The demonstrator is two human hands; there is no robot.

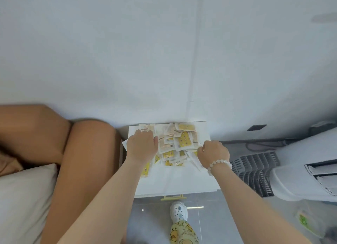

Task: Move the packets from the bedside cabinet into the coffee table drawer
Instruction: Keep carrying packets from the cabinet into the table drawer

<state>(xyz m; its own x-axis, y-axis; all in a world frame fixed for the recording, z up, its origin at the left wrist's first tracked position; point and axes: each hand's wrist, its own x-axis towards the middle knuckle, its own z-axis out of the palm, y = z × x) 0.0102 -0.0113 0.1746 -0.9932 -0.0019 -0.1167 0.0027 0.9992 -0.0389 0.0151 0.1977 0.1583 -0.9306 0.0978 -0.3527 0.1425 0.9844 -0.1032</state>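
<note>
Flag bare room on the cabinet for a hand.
Free: the front strip of the cabinet, between packets and near edge. Crowded: the back half, packets piled up to the wall, left hand and right hand at the pile's sides.
</note>
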